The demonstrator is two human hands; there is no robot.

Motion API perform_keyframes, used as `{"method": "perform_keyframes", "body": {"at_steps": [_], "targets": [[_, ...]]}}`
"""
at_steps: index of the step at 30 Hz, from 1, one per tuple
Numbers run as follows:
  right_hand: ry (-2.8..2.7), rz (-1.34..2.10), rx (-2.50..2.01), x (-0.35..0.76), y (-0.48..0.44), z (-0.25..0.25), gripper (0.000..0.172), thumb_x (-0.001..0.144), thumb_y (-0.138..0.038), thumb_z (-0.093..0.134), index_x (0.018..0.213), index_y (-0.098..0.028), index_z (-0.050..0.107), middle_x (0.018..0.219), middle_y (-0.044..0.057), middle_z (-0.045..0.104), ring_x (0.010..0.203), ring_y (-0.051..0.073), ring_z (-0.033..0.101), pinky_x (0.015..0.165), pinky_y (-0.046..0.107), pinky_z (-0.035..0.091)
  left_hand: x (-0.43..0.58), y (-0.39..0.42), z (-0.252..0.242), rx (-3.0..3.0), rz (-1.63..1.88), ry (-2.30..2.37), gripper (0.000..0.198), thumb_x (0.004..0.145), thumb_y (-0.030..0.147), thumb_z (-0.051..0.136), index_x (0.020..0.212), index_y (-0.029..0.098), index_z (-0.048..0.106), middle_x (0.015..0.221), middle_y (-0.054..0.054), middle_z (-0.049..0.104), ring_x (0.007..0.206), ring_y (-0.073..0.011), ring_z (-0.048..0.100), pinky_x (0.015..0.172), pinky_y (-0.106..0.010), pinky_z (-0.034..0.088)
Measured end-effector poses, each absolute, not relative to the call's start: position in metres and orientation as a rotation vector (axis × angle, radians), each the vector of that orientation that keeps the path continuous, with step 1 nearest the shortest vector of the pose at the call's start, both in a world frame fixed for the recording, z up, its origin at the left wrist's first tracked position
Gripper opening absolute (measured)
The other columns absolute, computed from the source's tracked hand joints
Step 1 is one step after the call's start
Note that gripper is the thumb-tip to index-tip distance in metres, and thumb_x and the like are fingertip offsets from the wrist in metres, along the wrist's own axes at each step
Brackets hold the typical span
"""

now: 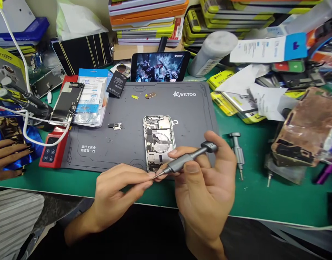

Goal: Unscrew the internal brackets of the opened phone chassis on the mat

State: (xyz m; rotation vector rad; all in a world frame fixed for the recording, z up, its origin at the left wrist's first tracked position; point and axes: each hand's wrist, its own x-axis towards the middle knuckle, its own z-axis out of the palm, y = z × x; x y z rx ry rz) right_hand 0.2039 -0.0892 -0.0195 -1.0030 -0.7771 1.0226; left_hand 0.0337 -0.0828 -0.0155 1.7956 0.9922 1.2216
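Observation:
My right hand [206, 187] is wrapped round a grey precision screwdriver [180, 162], held at a slant with its thin bit pointing down and left. At the bit's tip, the thumb and forefinger of my left hand [122, 191] are pinched together; anything between them is too small to make out. Just beyond both hands, an opened phone body [158, 141] lies on the grey work mat [128, 144], its inner parts and round coil exposed. A SIM tray [175, 122] sticks out at its right side. Small metal phone parts [115, 126] rest to its left.
A lit phone [160, 66] stands behind the mat, near a black battery [117, 83]. Leftward are a detached screen [67, 103], a red device [50, 148] and another person's hand [10, 157]. Two screwdrivers [237, 155] and packaging [236, 104] lie right.

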Motion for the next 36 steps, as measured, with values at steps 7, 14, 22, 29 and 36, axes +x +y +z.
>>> {"method": "perform_keyframes", "body": {"at_steps": [7, 14, 22, 29, 36], "targets": [[-0.790, 1.011, -1.031, 0.2047, -0.0900, -0.0193, 0.044, 0.105, -0.028, 0.071, 0.145, -0.037, 0.058, 0.103, -0.003, 0.079, 0.069, 0.011, 0.078, 0.064, 0.025, 0.071, 0.0332, -0.0820, -0.0156, 1.784, 1.255, 0.991, 0.015, 0.098, 0.012, 0.083, 0.111, 0.020, 0.081, 0.099, -0.002, 0.087, 0.087, -0.0147, 0.082, 0.079, -0.026, 0.065], [-0.759, 1.072, -1.002, 0.2041, -0.0881, -0.0169, 0.038, 0.107, -0.030, 0.068, 0.144, -0.039, 0.059, 0.102, -0.004, 0.077, 0.073, 0.012, 0.080, 0.063, 0.024, 0.071, 0.0321, -0.0816, -0.0155, 1.795, 1.242, 0.953, 0.015, 0.101, 0.019, 0.081, 0.116, 0.021, 0.082, 0.102, -0.005, 0.087, 0.090, -0.0179, 0.084, 0.081, -0.029, 0.067], [-0.766, 1.063, -1.008, 0.2048, -0.0910, -0.0196, 0.042, 0.107, -0.030, 0.068, 0.147, -0.040, 0.058, 0.106, -0.002, 0.079, 0.074, 0.012, 0.080, 0.067, 0.026, 0.071, 0.0330, -0.0813, -0.0131, 1.814, 1.234, 1.015, 0.012, 0.101, 0.013, 0.079, 0.111, 0.019, 0.080, 0.100, -0.004, 0.086, 0.088, -0.0147, 0.082, 0.080, -0.026, 0.066], [-0.785, 1.058, -1.011, 0.2045, -0.0914, -0.0210, 0.043, 0.108, -0.027, 0.065, 0.148, -0.042, 0.057, 0.107, -0.002, 0.078, 0.072, 0.011, 0.078, 0.068, 0.026, 0.071, 0.0320, -0.0812, -0.0137, 1.816, 1.227, 1.006, 0.012, 0.101, 0.013, 0.080, 0.111, 0.020, 0.080, 0.098, -0.003, 0.086, 0.085, -0.0150, 0.081, 0.077, -0.026, 0.066], [-0.800, 1.023, -1.030, 0.2036, -0.0926, -0.0206, 0.044, 0.108, -0.028, 0.065, 0.150, -0.039, 0.054, 0.108, -0.001, 0.078, 0.071, 0.012, 0.077, 0.068, 0.029, 0.072, 0.0315, -0.0824, -0.0141, 1.791, 1.206, 1.042, 0.010, 0.102, 0.015, 0.078, 0.110, 0.021, 0.081, 0.096, -0.004, 0.086, 0.084, -0.0153, 0.081, 0.076, -0.025, 0.067]]}}
